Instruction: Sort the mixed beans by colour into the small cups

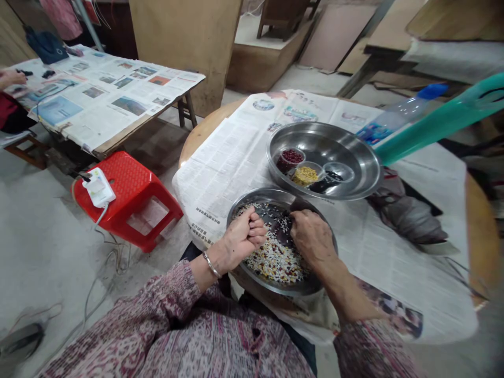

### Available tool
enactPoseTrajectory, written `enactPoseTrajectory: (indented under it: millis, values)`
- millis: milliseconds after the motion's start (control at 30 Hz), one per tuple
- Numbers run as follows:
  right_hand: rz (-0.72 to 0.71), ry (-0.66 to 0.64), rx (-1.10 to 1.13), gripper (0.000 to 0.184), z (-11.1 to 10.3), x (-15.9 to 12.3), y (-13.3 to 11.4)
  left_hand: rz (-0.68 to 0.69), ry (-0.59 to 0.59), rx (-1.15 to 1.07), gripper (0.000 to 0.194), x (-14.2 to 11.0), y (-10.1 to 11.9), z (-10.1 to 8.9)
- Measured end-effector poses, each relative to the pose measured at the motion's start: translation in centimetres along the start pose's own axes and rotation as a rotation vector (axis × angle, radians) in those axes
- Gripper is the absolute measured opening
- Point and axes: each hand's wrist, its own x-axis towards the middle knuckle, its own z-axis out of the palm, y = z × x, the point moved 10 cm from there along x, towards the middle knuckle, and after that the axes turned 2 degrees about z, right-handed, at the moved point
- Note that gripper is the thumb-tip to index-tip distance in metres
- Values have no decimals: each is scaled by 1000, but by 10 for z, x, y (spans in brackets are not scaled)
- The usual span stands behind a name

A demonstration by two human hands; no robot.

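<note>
A shallow steel pan [283, 287] in front of me holds a loose mix of white, yellow and dark red grains and beans [277, 257]. Over its left part, my left hand [247, 235] is closed, fingers curled in toward the palm. At the pan's right side, my right hand [311, 236] is also closed, knuckles up. Whatever either hand may hold is hidden. Behind the pan, a larger steel basin [346, 139] contains clear cups of dark red beans [292, 156], yellow grains [306, 173] and black grains [332, 176].
Newspaper [224, 163] covers the round table. To the right lie a teal plastic object [441, 118], a bottle with a blue cap [397, 115] and a grey cloth bundle [417, 210]. On the left, a red stool [129, 197] bears a power strip [98, 188]. Another person's hand [11, 77] shows at the far table.
</note>
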Motion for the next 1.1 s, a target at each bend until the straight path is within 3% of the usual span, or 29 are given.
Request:
enactPoseTrajectory:
  millis: [200, 367, 467, 600, 700, 800, 967, 1100]
  values:
    - [57, 11, 134, 33, 2, 18, 5, 0, -1, -1, 41, -1, -5, -2]
    - [116, 54, 212, 38, -6, 11, 23, 0, 9, -19, 41, -4, -2, -1]
    - [-17, 55, 137, 39, -8, 5, 5, 19, 29, -27, 40, -4, 1, 0]
    - [-213, -59, -208, 39, 5, -4, -35, 46, 18, -18, 41, -1, 1, 2]
    - [-242, -169, -390, 32, 14, -10, -49, 42, -2, -18, 41, 0, 0, 2]
    - [-227, -178, -414, 25, 11, -14, -53, 50, -7, -20, 41, 2, -1, 0]
    - [-186, -135, -394, 25, 6, -13, -43, 55, -12, -29, 41, 6, -3, -3]
    - [-23, -47, -52, 18, -7, 0, -11, 141, 76, -5, 37, 4, 4, -9]
